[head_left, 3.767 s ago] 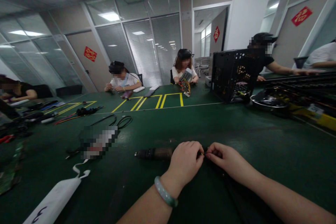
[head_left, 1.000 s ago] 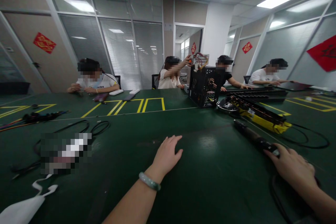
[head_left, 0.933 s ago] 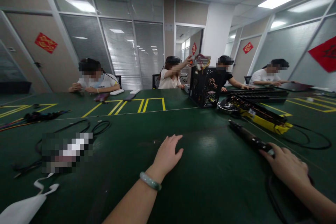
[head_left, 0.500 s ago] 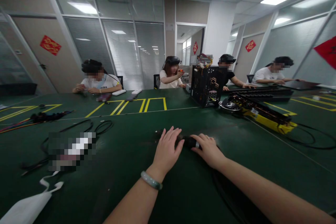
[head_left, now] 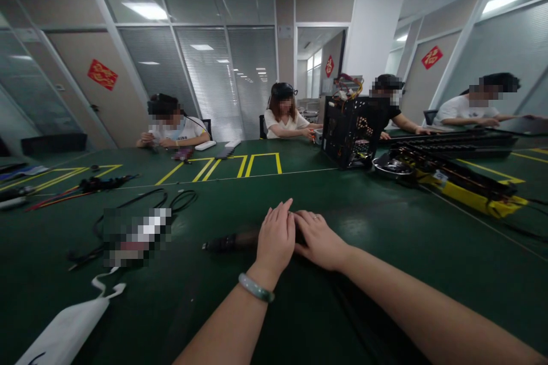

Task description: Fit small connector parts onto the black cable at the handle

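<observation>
A dark pen-shaped electric screwdriver point(head_left: 229, 242) lies slantwise over the green table, its metal tip pointing left. My left hand point(head_left: 276, 236), with a pale green bangle at the wrist, rests over its middle, fingers stretched out and close together. My right hand point(head_left: 319, 236) is curled around the rear end of the tool, touching my left fingers. The screwdriver's rear part is hidden under both hands. A dark cord, dim and blurred, runs toward me beneath my right forearm.
Left on the table point(head_left: 192, 308) are a blurred-out item, a black cable point(head_left: 184, 199), a white pouch point(head_left: 64, 331) and coloured wires point(head_left: 64, 197). A black computer case point(head_left: 349, 131), metal bowl point(head_left: 391, 166) and yellow-edged part point(head_left: 475, 191) stand right. Several people sit opposite.
The screwdriver has shifted left and toward me, so more of its front end shows. My right hand has come in against my left hand. The view has turned slightly left.
</observation>
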Demonstrator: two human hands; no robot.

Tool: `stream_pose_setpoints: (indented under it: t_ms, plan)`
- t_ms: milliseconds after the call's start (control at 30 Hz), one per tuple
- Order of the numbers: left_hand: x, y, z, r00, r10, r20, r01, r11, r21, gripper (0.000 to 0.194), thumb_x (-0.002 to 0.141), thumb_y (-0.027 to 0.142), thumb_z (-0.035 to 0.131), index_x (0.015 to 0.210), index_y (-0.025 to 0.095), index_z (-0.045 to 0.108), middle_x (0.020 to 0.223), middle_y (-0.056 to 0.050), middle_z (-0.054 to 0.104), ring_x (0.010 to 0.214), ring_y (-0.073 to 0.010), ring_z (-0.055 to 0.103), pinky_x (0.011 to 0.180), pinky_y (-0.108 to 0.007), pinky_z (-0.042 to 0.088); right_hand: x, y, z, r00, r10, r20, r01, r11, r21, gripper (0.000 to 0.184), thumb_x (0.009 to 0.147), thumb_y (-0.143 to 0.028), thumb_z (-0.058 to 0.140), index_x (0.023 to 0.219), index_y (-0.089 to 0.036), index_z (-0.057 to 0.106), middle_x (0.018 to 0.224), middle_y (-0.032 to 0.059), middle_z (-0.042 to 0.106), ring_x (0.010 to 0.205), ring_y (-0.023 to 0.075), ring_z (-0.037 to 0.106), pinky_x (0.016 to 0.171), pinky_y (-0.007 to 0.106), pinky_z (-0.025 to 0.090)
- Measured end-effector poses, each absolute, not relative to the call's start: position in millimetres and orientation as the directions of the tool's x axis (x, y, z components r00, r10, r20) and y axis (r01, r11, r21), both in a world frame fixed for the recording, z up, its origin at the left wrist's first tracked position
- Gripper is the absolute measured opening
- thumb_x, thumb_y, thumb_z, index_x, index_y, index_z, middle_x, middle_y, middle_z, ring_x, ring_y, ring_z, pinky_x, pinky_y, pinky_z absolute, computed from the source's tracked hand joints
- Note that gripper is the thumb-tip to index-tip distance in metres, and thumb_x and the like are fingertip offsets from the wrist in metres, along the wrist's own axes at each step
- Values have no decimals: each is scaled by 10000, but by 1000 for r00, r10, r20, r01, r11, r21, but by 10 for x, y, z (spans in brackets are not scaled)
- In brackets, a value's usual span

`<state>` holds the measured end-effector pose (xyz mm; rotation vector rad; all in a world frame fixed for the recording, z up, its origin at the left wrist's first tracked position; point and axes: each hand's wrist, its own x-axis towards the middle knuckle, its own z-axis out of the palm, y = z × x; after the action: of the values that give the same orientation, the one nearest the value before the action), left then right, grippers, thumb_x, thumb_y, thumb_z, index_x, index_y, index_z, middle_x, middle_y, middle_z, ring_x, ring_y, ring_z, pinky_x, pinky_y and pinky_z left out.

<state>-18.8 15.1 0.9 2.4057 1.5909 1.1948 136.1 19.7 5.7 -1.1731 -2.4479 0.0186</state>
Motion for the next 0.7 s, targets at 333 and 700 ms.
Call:
stream_pose_setpoints:
  t_ms: [333,700]
  plan:
    - [-169,135,31,305,834,459,769,-501,398,351,937,173,397,1246,243,547,1208,-21,607,1108,-185,558,987,-369,426,1709,-67,40,-353,923,155,884,384,-268,286,774,-483,665,790,-205,600,827,38,602,735,216,559,621,305,388]
    - [-279,162,91,509,800,319,747,-594,297,316,838,206,537,1148,242,586,1141,-17,620,1051,-204,569,953,-357,431,1875,100,11,-488,869,-75,523,223,-823,174,912,-359,513,873,-197,561,740,-13,627,650,142,596,544,215,405]
